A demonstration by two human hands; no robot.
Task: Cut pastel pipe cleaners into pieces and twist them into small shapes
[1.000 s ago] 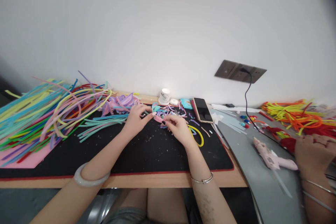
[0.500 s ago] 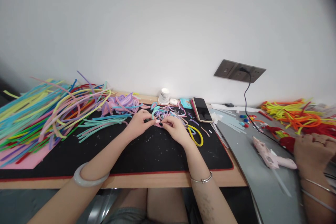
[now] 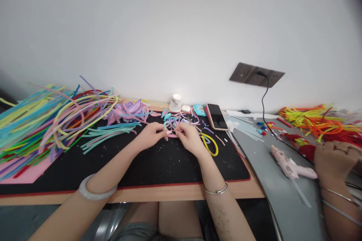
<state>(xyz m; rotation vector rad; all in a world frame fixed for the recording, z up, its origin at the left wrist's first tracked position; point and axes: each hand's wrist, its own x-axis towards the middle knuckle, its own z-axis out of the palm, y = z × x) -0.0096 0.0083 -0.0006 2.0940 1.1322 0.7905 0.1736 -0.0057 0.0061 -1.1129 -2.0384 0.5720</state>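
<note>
Brought left hand (image 3: 151,135) closer to right hand (image 3: 188,139) since a second ago. Pinching a pink fuzzy strip (image 3: 172,136) between both hands' fingers, over a red-edged black mat (image 3: 161,169), just in front of purple-and-teal fuzzy cuttings (image 3: 177,122).

A chunky, pale bangle (image 3: 96,196) rings the left forearm (image 3: 121,165); a slim, silvery bracelet (image 3: 216,192) circles the right forearm (image 3: 205,167), which bears a mottled mark (image 3: 223,221). The right hand (image 3: 187,138) wears dark nail polish (image 3: 173,132); greyish shorts (image 3: 135,231) show below.
</note>
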